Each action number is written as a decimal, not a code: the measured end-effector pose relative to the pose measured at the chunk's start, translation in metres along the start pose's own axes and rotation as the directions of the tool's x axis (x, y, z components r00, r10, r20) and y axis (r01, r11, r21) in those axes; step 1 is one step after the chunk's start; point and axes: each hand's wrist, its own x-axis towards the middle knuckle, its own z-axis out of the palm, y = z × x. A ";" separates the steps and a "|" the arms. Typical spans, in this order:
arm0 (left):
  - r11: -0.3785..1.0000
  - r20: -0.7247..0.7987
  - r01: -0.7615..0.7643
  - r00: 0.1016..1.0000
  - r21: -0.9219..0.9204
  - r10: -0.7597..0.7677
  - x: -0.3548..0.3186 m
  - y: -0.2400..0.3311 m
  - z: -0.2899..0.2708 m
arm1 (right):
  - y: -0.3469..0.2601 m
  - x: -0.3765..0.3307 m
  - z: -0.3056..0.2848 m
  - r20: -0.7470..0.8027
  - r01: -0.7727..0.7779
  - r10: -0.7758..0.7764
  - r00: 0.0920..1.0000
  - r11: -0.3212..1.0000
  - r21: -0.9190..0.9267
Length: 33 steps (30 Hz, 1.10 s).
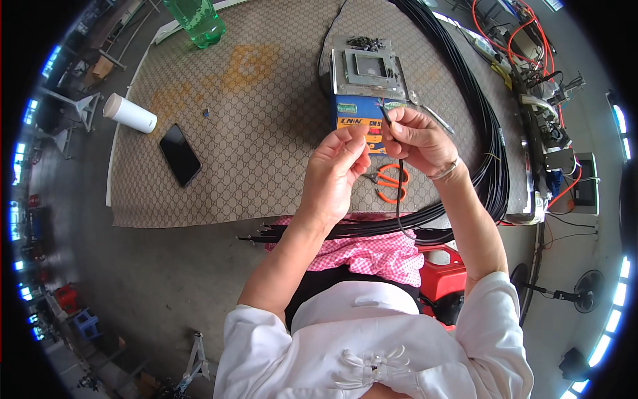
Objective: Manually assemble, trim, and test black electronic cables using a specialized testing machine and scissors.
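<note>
My right hand [425, 141] pinches a thin black cable [401, 189] near its end. Fine wire tips stick up past the fingers, and the rest of the cable hangs down toward my lap. Close beside it on the left, my left hand [335, 174] is closed in a pinch. Whatever sits between its thumb and forefinger is too small to make out. Just beyond both hands, a square stepped metal pan [340, 83] rests on a blue and orange box [344, 106]. Orange-handled cutters [403, 193] lie on the table below my right hand.
A thick bundle of black cables [475, 100] curves along the table's right side and across its front edge. To the left are a black phone [179, 154], a white tumbler [136, 116] lying over and a green bottle [199, 23]. Machinery with red hoses [548, 100] stands at right.
</note>
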 end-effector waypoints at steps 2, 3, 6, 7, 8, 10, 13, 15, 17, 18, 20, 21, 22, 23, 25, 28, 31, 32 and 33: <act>1.000 0.010 -0.022 1.000 0.003 0.022 -0.003 0.001 0.003 | 0.003 -0.004 0.005 -0.007 0.003 -0.003 1.000 1.000 -0.014; 1.000 0.014 -0.023 1.000 -0.006 0.023 -0.004 0.002 0.005 | 0.004 -0.007 0.008 -0.010 0.004 -0.004 1.000 1.000 -0.020; 0.999 0.032 -0.024 0.999 -0.030 0.025 -0.008 0.002 0.009 | 0.007 -0.013 0.009 -0.029 0.000 -0.001 1.000 1.000 -0.008; 0.999 0.041 -0.024 0.999 -0.034 0.025 -0.008 0.002 0.010 | 0.008 -0.016 0.009 -0.036 0.005 -0.005 0.999 1.000 -0.008; 0.999 0.050 -0.024 0.998 -0.038 0.026 -0.010 0.002 0.011 | 0.009 -0.018 0.010 -0.050 0.004 -0.005 0.999 1.000 -0.019; 0.999 0.049 -0.047 0.998 -0.011 0.047 -0.012 0.000 0.012 | 0.011 -0.023 0.014 -0.079 0.002 -0.006 0.997 0.999 -0.043; 0.998 0.056 -0.061 0.996 -0.011 0.062 -0.016 -0.001 0.014 | 0.015 -0.028 0.020 -0.118 0.035 -0.041 0.992 0.998 -0.055; 0.998 0.064 -0.055 0.996 -0.036 0.057 -0.017 -0.002 0.015 | 0.017 -0.032 0.021 -0.139 0.037 -0.043 0.989 0.998 -0.048; 0.997 0.068 -0.041 0.997 -0.072 0.046 -0.018 -0.003 0.014 | 0.018 -0.035 0.021 -0.148 0.040 -0.049 0.988 0.997 -0.058; 0.996 0.070 -0.025 0.997 -0.085 0.031 -0.018 -0.004 0.014 | 0.018 -0.036 0.021 -0.148 0.044 -0.055 0.987 0.996 -0.071; 0.993 0.073 0.006 0.997 -0.114 0.002 -0.016 -0.004 0.012 | 0.018 -0.037 0.023 -0.160 0.048 -0.063 0.985 0.994 -0.094; 0.992 0.065 0.020 0.998 -0.124 -0.012 -0.016 -0.004 0.011 | 0.017 -0.038 0.025 -0.171 0.049 -0.067 0.983 0.993 -0.105; 0.990 0.058 0.036 0.998 -0.136 -0.028 -0.015 -0.004 0.011 | 0.016 -0.039 0.027 -0.184 0.050 -0.071 0.980 0.992 -0.116; 0.988 0.052 0.051 0.998 -0.148 -0.043 -0.014 -0.004 0.010 | 0.016 -0.039 0.027 -0.189 0.055 -0.081 0.979 0.989 -0.136; 0.989 0.014 0.041 0.999 -0.140 -0.039 -0.013 -0.003 0.010 | 0.015 -0.038 0.027 -0.194 0.064 -0.099 0.976 0.982 -0.175; 0.986 -0.035 0.056 0.997 -0.155 -0.062 -0.012 -0.004 0.003 | 0.003 -0.021 0.024 -0.282 0.094 -0.288 0.915 0.833 -0.546; 0.986 -0.059 0.091 0.993 -0.142 -0.101 -0.012 -0.012 -0.009 | -0.015 0.005 0.004 -0.282 0.042 -0.450 0.847 0.586 -0.809; 0.986 -0.064 0.106 0.991 -0.131 -0.115 -0.012 -0.015 -0.012 | -0.019 0.014 -0.006 -0.272 0.015 -0.506 0.819 0.492 -0.871; 0.984 -0.068 0.114 0.990 -0.139 -0.125 -0.012 -0.017 -0.015 | -0.022 0.024 -0.016 -0.252 -0.017 -0.559 0.790 0.392 -0.920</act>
